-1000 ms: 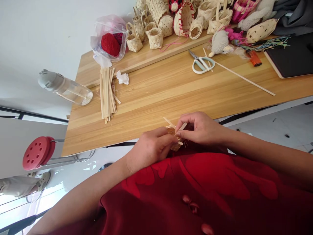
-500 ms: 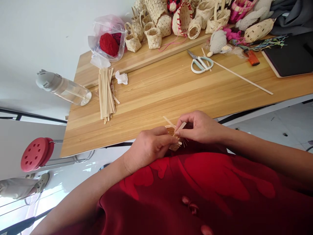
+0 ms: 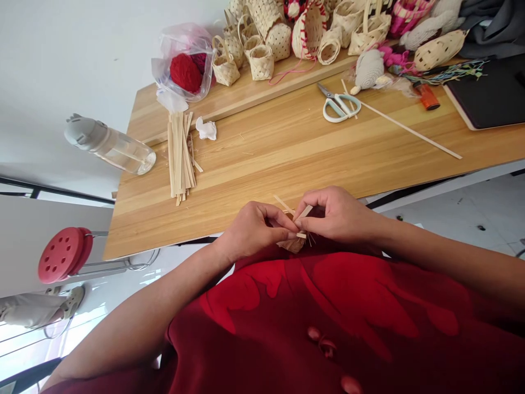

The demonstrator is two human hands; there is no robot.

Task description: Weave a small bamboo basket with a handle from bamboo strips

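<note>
In the head view, the left hand [image 3: 260, 230] and the right hand [image 3: 338, 216] are close together, just below the middle of the frame. The left hand pinches a little woven piece [image 3: 293, 244] at the near edge of the table [image 3: 246, 180]. The right hand's thumb and finger squeeze a flat strip [image 3: 304, 212] that sticks up from it. Scissors [image 3: 340, 106] lie in the upper right, and a bunch of strips [image 3: 179, 158] lies in the upper left.
</note>
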